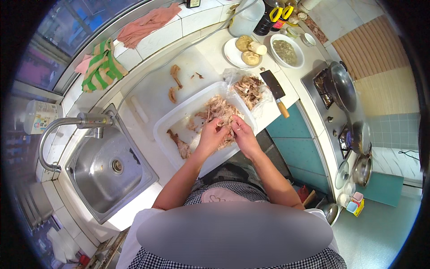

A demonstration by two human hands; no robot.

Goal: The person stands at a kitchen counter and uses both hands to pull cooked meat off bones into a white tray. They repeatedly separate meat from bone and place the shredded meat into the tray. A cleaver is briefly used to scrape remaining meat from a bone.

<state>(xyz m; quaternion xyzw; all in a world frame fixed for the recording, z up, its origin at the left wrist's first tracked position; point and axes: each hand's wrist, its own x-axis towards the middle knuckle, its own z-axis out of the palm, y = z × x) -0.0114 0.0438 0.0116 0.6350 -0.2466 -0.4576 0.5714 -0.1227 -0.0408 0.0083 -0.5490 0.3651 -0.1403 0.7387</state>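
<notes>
Over a translucent white plastic tub (178, 109), my left hand (211, 136) and my right hand (246, 136) face each other. Between their fingertips they pinch a piece of cooked meat (228, 127); its exact outline merges with the meat behind it. A heap of shredded meat (220, 106) fills the tub's far right part. To the left of my left hand, a bone with meat on it (179, 145) lies on the tub's floor. Just beyond the tub's right corner sits a clear plastic bag (265, 101) holding scraps of skin and bone (249, 90).
A cleaver (272, 84) lies right of the bag, handle towards me. Bare bones (175, 76) rest on a white cutting board (198, 65). Left is a steel sink (100, 181); right, a gas stove (331, 122) with a wok (341, 87). A plate (231, 50) and bowl (300, 57) stand behind.
</notes>
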